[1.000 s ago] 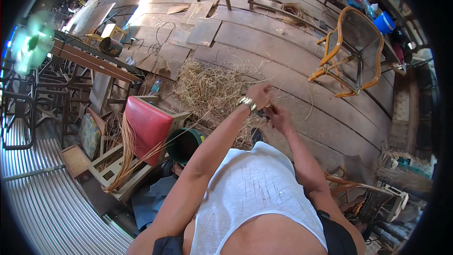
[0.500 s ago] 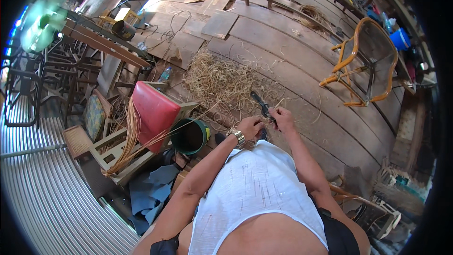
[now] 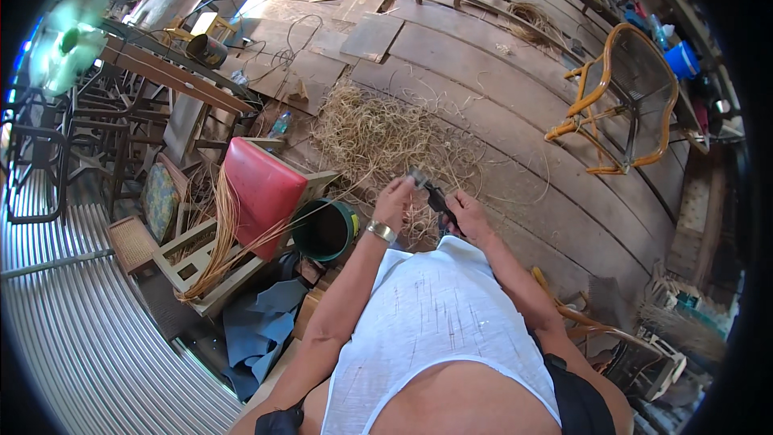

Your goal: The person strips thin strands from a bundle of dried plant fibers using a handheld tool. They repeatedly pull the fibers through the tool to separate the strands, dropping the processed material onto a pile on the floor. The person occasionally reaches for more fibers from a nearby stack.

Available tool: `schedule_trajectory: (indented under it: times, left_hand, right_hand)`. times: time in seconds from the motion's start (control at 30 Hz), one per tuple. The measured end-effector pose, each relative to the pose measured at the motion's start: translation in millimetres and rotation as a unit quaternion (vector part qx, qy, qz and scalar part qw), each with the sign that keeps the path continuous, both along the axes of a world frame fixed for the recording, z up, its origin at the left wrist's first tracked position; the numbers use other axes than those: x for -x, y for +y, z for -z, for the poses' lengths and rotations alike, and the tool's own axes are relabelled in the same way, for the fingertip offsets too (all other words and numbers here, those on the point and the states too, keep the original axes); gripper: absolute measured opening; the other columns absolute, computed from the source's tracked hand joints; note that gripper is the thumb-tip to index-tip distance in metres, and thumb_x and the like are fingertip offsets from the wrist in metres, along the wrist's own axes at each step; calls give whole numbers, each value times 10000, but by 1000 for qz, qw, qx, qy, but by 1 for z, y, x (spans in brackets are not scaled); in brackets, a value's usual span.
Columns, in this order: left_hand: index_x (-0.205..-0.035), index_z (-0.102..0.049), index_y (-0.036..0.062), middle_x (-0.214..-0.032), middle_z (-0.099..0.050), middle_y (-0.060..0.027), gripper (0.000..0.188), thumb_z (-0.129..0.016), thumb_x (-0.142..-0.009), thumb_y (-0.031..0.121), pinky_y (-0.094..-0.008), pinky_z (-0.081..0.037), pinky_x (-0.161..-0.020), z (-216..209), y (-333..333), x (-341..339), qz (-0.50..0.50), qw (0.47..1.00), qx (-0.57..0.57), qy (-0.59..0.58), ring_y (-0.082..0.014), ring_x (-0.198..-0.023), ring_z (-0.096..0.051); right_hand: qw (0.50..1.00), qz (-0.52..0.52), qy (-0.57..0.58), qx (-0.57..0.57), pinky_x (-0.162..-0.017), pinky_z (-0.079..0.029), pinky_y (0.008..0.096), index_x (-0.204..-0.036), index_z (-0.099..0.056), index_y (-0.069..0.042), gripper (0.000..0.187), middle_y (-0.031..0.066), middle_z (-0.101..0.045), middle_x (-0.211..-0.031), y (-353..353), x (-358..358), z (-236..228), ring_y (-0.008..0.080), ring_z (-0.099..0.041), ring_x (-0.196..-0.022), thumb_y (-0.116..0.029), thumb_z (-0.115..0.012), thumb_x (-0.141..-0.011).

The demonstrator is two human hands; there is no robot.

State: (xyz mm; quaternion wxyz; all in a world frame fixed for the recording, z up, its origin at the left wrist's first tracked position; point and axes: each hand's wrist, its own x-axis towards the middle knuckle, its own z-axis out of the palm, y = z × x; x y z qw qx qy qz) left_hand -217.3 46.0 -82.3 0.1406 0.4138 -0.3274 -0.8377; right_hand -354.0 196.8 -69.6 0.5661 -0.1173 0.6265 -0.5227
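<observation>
A narrow black hand tool with a blurred, greyish tip is lying near the centre of the frame, slanting from the right hand up toward the left. The right hand is gripping its lower part, the fingers curling around the dark handle. The left hand is hovering beside the tip, its fingers bending and drawing together; whether they are touching the tip or pinching something is not possible to tell. Both forearms are rising from the lower edge and converging, the left wrist wearing a shiny metal-banded watch.

Beyond the hands, a loose, tangled heap of dry, straw-coloured strands is spreading over worn brown wooden floorboards. Left of centre, a smooth red padded panel is leaning in a pale wooden frame, and a bundle of long, thin tan strands is draping over it. Just right of that panel, a round dark green bucket is standing with its mouth showing. Limp blue-grey sheet material is lying crumpled below it, while ribbed silvery corrugated metal is filling the lower left. At the upper right, a glossy orange-brown chair with curving, rounded rails is standing.
</observation>
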Motion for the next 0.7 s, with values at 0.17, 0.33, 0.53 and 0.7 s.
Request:
schedule_trajectory:
  times: [0.17, 0.33, 0.53, 0.7]
  left_hand:
    - [-896, -518, 107, -661, -493, 17, 166, -602, -908, 250, -249, -372, -453, -15, -14, 37, -128, 987, -67, 67, -81, -492, -405]
    - [-798, -446, 134, -549, -324, 60, 219, -581, -925, 251, -233, -246, -393, -13, -19, 43, -181, 977, -108, 21, -65, -414, -273]
    - [-722, -429, 131, -552, -307, 57, 293, -590, -923, 271, -237, -211, -415, -13, -36, 14, -225, 950, -188, 105, -67, -439, -252]
    - [-675, -408, 134, -566, -296, 67, 336, -588, -924, 269, -238, -204, -419, -15, -37, 8, -226, 933, -224, 168, -65, -443, -243]
  right_hand:
    - [995, -90, 38, -17, -379, -406, 238, -884, -522, -63, 240, 49, -594, -621, -8, -15, -16, 101, -545, -442, -279, -466, -972]
    - [909, -80, 408, -4, -570, -453, 292, -838, -560, -46, 239, 31, -601, -661, -10, -5, 8, 171, -543, -578, -265, -535, -930]
    - [884, 68, 446, -125, -781, -494, 359, -1141, -600, -113, 295, 148, -648, -1002, 23, 97, 49, 255, -626, -916, -265, -590, -887]
    - [973, -83, 217, 4, -795, -506, 315, -1321, -461, -88, 416, 106, -612, -1126, 1, 76, 1, 197, -601, -968, -212, -536, -932]
